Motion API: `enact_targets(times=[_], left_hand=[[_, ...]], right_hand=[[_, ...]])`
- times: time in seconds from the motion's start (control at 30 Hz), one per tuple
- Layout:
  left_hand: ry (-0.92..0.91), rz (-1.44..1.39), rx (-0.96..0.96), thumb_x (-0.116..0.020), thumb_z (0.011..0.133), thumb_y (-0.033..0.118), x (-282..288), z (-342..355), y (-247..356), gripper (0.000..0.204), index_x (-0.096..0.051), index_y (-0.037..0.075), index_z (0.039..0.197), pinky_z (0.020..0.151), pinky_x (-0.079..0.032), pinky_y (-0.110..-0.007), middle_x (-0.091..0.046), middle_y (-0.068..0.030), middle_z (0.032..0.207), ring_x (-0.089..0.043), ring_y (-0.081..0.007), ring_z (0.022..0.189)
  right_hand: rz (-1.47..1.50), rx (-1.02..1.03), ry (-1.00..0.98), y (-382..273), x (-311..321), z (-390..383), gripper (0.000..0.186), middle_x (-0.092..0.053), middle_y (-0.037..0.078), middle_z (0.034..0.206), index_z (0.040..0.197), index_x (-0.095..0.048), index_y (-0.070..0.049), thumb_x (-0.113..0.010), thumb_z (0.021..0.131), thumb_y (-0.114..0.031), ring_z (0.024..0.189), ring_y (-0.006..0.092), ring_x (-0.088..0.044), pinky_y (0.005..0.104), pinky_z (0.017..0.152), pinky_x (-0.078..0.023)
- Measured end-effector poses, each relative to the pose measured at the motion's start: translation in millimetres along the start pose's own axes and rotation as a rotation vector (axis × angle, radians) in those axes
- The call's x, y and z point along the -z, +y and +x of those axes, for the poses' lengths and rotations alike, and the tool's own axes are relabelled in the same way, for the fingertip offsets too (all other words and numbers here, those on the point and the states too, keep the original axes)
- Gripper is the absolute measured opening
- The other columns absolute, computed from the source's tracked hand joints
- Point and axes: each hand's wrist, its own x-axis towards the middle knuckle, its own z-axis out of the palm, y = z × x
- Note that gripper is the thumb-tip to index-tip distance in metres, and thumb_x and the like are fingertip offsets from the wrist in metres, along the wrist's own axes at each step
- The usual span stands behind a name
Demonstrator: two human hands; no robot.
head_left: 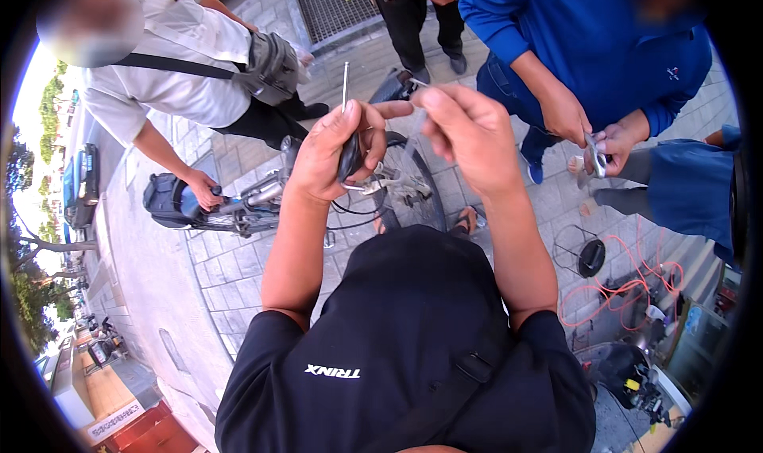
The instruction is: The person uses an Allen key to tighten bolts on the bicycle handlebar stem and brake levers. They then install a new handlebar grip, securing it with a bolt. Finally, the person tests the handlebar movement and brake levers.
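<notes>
My left hand (338,147) is raised in front of me, its fingers wrapped round a black-handled tool (350,160). A thin straight metal shaft (345,83) with a small knob at its tip stands up from the handle, like a hex key. My left index finger points toward the right hand. My right hand (469,139) is level with it, thumb and forefinger pinched together. Something thin and pale shows at these fingertips, too small to make out. Beyond and below both hands is a bicycle (266,191), its wheel partly hidden by my hands.
A person in a white shirt (191,48) stands at the left, one hand near the bicycle's saddle. At the right, a person in blue (580,40) holds a small shiny object (596,155). An orange hose (620,290) lies on the paving at the right, beside workshop items.
</notes>
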Motion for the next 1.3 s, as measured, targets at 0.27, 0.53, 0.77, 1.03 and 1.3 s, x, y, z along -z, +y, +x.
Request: enact_targets(times=[0.27,0.53,0.77,1.03,1.3], left_hand=[[0.069,0.41,0.038,-0.057,0.113,0.041,-28,-21,9,0.044,-0.072,0.002,0.1,0.069,-0.043,-0.026,-0.061,0.0008,0.084,-0.052,-0.0077,0.075],[0.071,0.677,0.029,-0.055,0.115,0.039,-26,-33,-4,0.04,-0.065,0.004,0.097,0.066,-0.042,-0.024,-0.058,0.0018,0.084,-0.049,-0.0064,0.071],[0.0,-0.035,-0.028,-0.052,0.109,0.06,-18,-44,-41,0.058,-0.06,0.008,0.086,0.053,-0.039,-0.022,-0.059,-0.0036,0.077,-0.052,-0.0076,0.063],[0.25,0.78,0.096,-0.05,0.117,0.034,-53,-62,-45,0.044,-0.068,0.001,0.093,0.068,-0.043,-0.027,-0.057,0.0017,0.078,-0.05,-0.0076,0.075],[0.453,0.097,-0.114,-0.054,0.113,0.043,-36,-41,-17,0.042,-0.061,0.007,0.093,0.053,-0.042,-0.027,-0.055,-0.0007,0.076,-0.056,-0.0173,0.068]], right_hand=[[-0.445,0.236,-0.014,-13,-37,18,0.029,-0.073,0.004,0.086,0.11,-0.076,0.005,-0.074,0.103,-0.023,0.078,0.0115,-0.066,0.0282,0.068,-0.052],[-0.301,-0.037,-0.259,-34,-29,7,0.028,-0.073,0.005,0.084,0.104,-0.074,0.005,-0.07,0.107,-0.023,0.066,0.008,-0.064,0.0253,0.06,-0.052],[0.099,-0.1,-0.105,-18,-12,-23,0.023,-0.072,0.007,0.085,0.105,-0.071,0.002,-0.065,0.109,-0.02,0.066,0.0105,-0.067,0.0258,0.056,-0.054],[-0.871,0.279,-0.544,-17,26,-56,0.026,-0.075,0.016,0.091,0.099,-0.072,0.001,-0.071,0.099,-0.026,0.083,0.0329,-0.071,0.043,0.077,-0.055],[-0.264,0.164,-0.332,30,-2,-63,0.032,-0.072,0.008,0.085,0.102,-0.072,0.001,-0.064,0.108,-0.029,0.076,0.0239,-0.069,0.039,0.072,-0.055]])
